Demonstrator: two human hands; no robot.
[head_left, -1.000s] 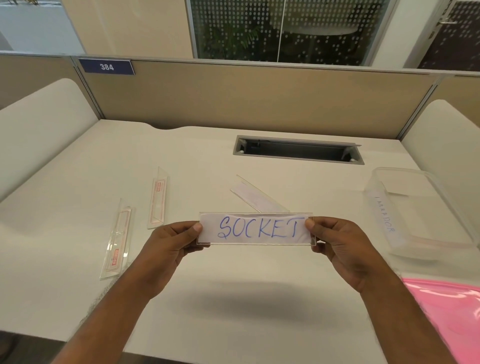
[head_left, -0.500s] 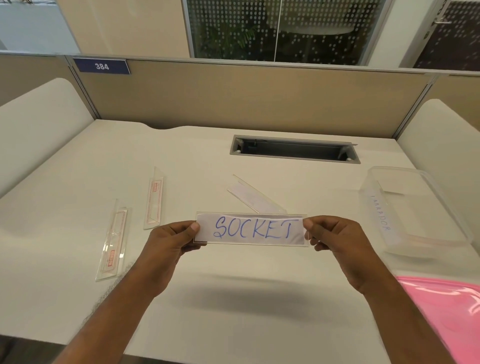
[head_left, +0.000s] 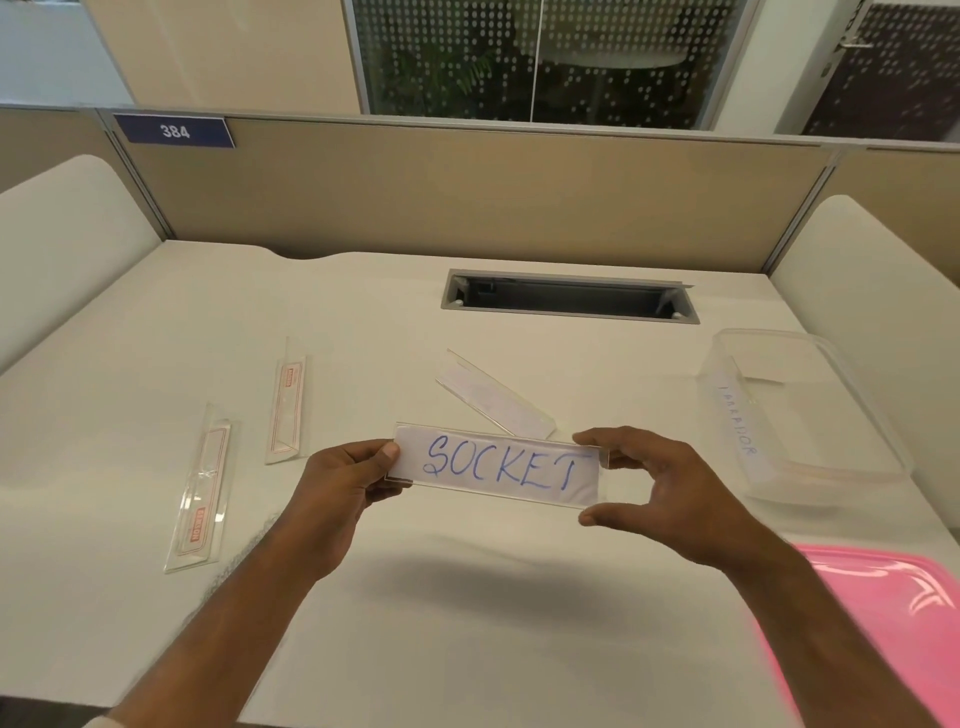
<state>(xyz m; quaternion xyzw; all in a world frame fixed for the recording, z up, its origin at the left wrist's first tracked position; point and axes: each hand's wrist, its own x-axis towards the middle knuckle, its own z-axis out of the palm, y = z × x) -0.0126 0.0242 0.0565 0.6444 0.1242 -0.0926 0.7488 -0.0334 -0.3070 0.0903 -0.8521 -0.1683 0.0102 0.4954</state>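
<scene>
A clear acrylic label holder (head_left: 498, 470) with a white slip reading "SOCKET" in blue hangs level above the white desk (head_left: 467, 613). My left hand (head_left: 343, 483) pinches its left end, thumb on the front. My right hand (head_left: 670, 488) is at the right end with its fingers spread. Its forefinger touches the top right corner and its thumb lies just under the bottom edge, off the front face.
Another clear holder (head_left: 493, 400) lies on the desk just behind. Two red-printed holders (head_left: 200, 491) (head_left: 287, 402) lie to the left. A clear plastic box (head_left: 795, 410) stands right, a pink lid (head_left: 883, 613) near the front right corner, a cable slot (head_left: 569, 299) at the back.
My right hand has let go of its thumb-on-front pinch and spread around the holder's right end. The holder's right end has dropped slightly. The left hand's pinch is unchanged.
</scene>
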